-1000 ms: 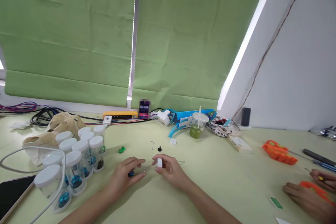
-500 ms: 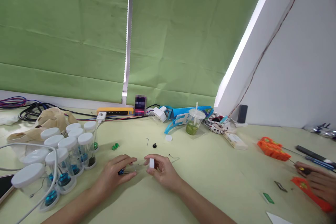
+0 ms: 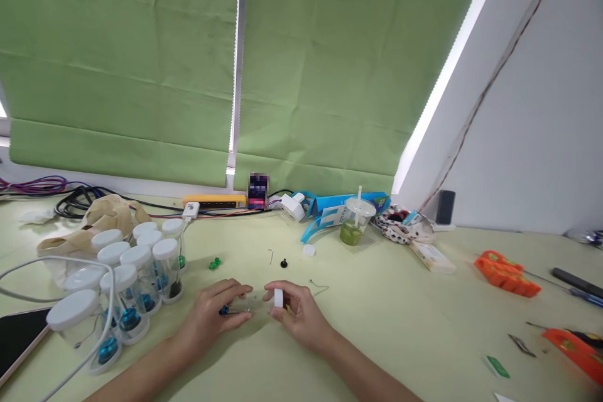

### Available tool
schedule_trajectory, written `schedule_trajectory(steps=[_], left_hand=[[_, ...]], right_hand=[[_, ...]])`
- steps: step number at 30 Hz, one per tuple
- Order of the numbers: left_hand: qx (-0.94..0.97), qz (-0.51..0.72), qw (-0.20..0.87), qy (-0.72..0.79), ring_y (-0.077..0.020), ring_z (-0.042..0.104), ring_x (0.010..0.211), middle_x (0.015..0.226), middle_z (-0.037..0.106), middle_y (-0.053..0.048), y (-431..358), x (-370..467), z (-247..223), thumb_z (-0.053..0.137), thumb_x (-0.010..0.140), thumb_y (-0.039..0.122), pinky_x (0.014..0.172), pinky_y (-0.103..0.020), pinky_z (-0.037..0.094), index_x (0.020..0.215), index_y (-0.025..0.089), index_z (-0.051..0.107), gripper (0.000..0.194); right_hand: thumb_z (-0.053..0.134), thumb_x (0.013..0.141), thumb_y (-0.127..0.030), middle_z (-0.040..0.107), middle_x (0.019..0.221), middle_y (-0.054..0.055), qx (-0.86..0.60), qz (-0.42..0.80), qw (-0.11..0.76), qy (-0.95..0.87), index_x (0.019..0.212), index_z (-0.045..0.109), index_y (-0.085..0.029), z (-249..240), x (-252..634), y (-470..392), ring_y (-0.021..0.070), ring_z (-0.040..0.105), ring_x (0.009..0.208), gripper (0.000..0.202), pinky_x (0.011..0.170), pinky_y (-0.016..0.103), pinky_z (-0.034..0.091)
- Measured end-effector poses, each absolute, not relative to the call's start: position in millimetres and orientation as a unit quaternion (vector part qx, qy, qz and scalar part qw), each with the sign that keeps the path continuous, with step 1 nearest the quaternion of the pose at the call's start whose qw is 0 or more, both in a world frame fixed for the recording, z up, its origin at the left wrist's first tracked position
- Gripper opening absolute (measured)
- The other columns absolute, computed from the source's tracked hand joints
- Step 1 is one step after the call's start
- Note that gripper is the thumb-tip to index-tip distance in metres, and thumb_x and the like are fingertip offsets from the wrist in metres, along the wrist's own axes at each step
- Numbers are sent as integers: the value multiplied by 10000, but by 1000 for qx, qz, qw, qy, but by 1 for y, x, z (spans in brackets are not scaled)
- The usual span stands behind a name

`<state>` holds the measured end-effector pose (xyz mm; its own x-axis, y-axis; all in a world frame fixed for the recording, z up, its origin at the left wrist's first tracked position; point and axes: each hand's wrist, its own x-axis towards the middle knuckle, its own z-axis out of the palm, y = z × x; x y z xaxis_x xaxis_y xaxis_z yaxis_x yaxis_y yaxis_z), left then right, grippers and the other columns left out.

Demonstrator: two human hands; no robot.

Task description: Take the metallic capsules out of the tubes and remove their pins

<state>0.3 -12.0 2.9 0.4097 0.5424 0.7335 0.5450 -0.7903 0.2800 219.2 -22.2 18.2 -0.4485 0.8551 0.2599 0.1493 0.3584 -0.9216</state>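
Observation:
My left hand is closed round a clear jar lying on its side, with a small blue part and a thin metal piece inside it. Facing it, my right hand pinches a white lid on edge between thumb and fingers, near the jar's end. Whether lid and jar touch is too small to tell. Beyond the hands lie a black knob-like part, a bent metal pin, green parts and another white lid. A thin wire lies beyond my right hand.
Several lidded jars stand at the left beside a white cable and a dark tablet. Farther back are a drink cup, a yellow power strip and a phone. Orange tool pieces lie at the right.
The view has shifted slightly left, so things appear farther right. The other person's hand at the right edge is gone from view. My hands keep nearly the same pose.

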Motion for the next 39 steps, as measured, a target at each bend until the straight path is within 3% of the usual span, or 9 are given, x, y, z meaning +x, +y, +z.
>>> schedule_trajectory(steps=[11, 19, 25, 27, 29, 32, 39], left_hand=[[-832, -439, 52, -335, -126, 608, 598, 697, 651, -38, -18, 4, 5, 603, 742, 390, 549, -198, 479, 900, 175, 622, 267], [-812, -467, 97, -335, -144, 629, 656, 767, 668, -49, -23, 6, 6, 615, 743, 340, 582, -212, 492, 916, 181, 612, 236], [-799, -463, 25, -383, -120, 592, 631, 825, 627, -22, -30, 13, 10, 556, 790, 295, 574, -221, 494, 1107, 202, 441, 350], [-773, -489, 35, -403, -163, 600, 806, 978, 592, -77, -33, 15, 13, 535, 796, 256, 669, -275, 500, 1118, 196, 393, 357], [-751, -518, 90, -401, -241, 506, 1069, 1156, 500, -138, -36, 17, 16, 527, 788, 201, 829, -386, 444, 1121, 198, 376, 365], [-757, -507, 175, -373, -289, 380, 1202, 1217, 463, -119, -44, 20, 19, 526, 768, 134, 926, -476, 316, 1064, 240, 438, 326], [-870, -395, 112, -271, -184, 556, 826, 834, 608, -64, -55, 30, 18, 427, 777, 60, 737, -342, 391, 839, 194, 539, 185]], right_hand=[[567, 768, -243, 612, 918, 47, -364, 380, 377, -762, 1079, 569, -202, 28, 218, -28, 145, 539, 757, 314, 650, 240, 422], [548, 777, -255, 600, 883, 31, -355, 326, 368, -796, 1074, 553, -209, 40, 219, -32, 130, 508, 706, 301, 638, 240, 408], [545, 787, -296, 576, 847, 26, -341, 286, 382, -810, 1060, 528, -203, 70, 217, -30, 120, 498, 698, 289, 642, 235, 413], [541, 792, -309, 569, 860, 32, -337, 306, 404, -794, 1069, 503, -186, 82, 213, -21, 119, 510, 714, 305, 649, 233, 424], [535, 793, -322, 562, 855, 33, -334, 316, 430, -777, 1059, 495, -173, 92, 205, -8, 116, 518, 711, 307, 633, 228, 432], [537, 780, -317, 549, 848, 26, -353, 284, 461, -763, 1059, 502, -181, 101, 183, 16, 111, 514, 700, 313, 629, 229, 436], [634, 674, -306, 528, 741, -41, -314, 246, 425, -812, 1084, 431, -216, 98, 107, 45, 81, 469, 574, 466, 576, 209, 409]])
